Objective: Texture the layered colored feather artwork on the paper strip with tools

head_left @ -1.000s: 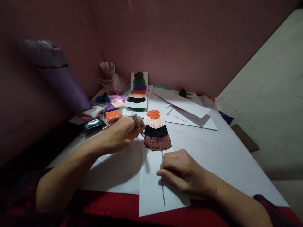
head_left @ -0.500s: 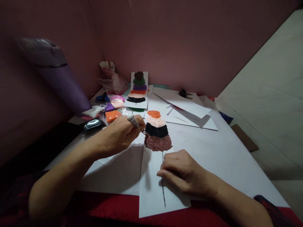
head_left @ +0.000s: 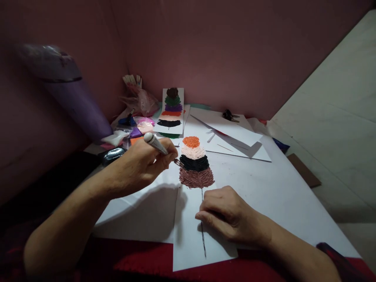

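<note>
My left hand (head_left: 149, 160) is closed around a small fork (head_left: 155, 144) with a pale, patterned handle. Its metal prongs reach the left edge of a clay feather picture, at the black band (head_left: 194, 163) and the brown band (head_left: 196, 178). Above these lie a pale pink band (head_left: 192, 152) and an orange tip (head_left: 190, 141), all scored with fine lines. The clay sits on a white card (head_left: 188, 235) with a dark drawn stem. My right hand (head_left: 226, 213) rests on the lower card, fingers curled and pressed down; whether anything is under them is hidden.
Behind stands a second card (head_left: 160, 130) with coloured bands. Bags of clay (head_left: 116, 138) and a dark shiny packet (head_left: 113, 156) lie at left. White sheets (head_left: 235, 129) and keys (head_left: 230, 115) are at the back right. A purple roll (head_left: 79, 105) leans on the wall.
My left hand has shifted slightly left and tilted, so the fork's handle and prongs show more. My right hand and the card have hardly moved.
</note>
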Available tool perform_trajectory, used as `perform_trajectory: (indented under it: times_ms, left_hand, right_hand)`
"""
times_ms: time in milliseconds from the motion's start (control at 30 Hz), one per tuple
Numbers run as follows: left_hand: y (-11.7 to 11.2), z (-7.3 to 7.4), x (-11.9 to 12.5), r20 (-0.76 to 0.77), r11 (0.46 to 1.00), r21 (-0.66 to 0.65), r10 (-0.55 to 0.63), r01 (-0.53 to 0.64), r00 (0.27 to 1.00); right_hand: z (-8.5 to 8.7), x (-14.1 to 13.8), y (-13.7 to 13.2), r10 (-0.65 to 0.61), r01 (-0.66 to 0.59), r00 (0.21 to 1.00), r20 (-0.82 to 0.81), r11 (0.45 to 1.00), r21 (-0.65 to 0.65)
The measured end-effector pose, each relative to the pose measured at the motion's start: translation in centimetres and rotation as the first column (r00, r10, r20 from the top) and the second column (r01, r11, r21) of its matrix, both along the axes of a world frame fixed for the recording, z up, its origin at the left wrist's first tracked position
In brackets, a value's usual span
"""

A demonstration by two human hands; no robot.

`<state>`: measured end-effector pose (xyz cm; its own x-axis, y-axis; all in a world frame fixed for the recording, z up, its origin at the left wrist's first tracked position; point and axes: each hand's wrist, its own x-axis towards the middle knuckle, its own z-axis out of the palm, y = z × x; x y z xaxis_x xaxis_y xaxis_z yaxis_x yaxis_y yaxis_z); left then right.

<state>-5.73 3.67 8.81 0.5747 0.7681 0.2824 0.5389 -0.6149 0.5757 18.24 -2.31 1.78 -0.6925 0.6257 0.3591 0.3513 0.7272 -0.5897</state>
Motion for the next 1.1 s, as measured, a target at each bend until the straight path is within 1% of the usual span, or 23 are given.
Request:
perform_trajectory:
  times_ms: [133, 267, 467, 567, 633, 733, 800, 900, 967, 1033, 1100]
  left_hand:
    - [0.1, 0.2, 0.1, -0.050, 0.997, -0.069, -0.022, 0.018, 0.999]
    - [0.4, 0.0, 0.3, -0.092, 0.990, -0.142, -0.029, 0.016, 0.995]
    - [0.6, -0.1, 0.5, -0.003, 0.954, -0.300, -0.025, 0.023, 1.000]
    - [0.5, -0.4, 0.3, 0.066, 0.935, -0.354, 0.018, 0.006, 0.998]
    - [0.5, -0.7, 0.0, 0.152, 0.906, -0.423, 0.070, 0.001, 0.986]
    - [0.5, -1.4, -0.5, 0.290, 0.835, -0.550, 0.169, 0.019, 0.942]
    - [0.6, -1.9, -0.7, 0.341, 0.791, -0.611, 0.217, 0.039, 0.915]
    - [0.8, -2.6, -0.6, 0.336, 0.733, -0.678, 0.235, 0.061, 0.912]
    - [0.9, -2.9, -0.5, 0.319, 0.699, -0.713, 0.252, 0.056, 0.914]
    - [1.0, -3.1, -0.4, 0.313, 0.683, -0.729, 0.277, 0.043, 0.909]
    - [1.0, -3.1, -0.3, 0.319, 0.680, -0.732, 0.292, 0.039, 0.902]
  right_hand:
    - [-0.2, 0.1, 0.1, 0.006, -0.006, 1.000, -0.002, 1.000, 0.018]
    - [-0.4, 0.2, 0.2, 0.013, -0.014, 1.000, 0.017, 0.999, 0.029]
    - [-0.5, 0.2, 0.2, 0.007, -0.007, 1.000, 0.006, 0.999, 0.033]
    - [-0.4, 0.2, 0.1, 0.006, -0.006, 1.000, 0.011, 1.000, 0.019]
    - [-0.3, 0.2, 0.1, 0.006, -0.006, 1.000, 0.008, 1.000, 0.011]
    - [-0.3, 0.2, 0.1, 0.007, -0.007, 1.000, -0.005, 1.000, 0.011]
    - [-0.3, 0.2, 0.1, 0.010, -0.010, 1.000, -0.013, 1.000, 0.018]
    - [-0.3, 0.2, 0.2, 0.016, -0.015, 1.000, -0.025, 1.000, 0.021]
    - [-0.3, 0.2, 0.2, 0.016, -0.015, 1.000, -0.027, 1.000, 0.022]
    - [-0.3, 0.2, 0.2, 0.017, -0.017, 1.000, -0.025, 0.999, 0.028]
    - [-0.3, 0.2, 0.2, 0.019, -0.018, 1.000, -0.021, 0.999, 0.030]
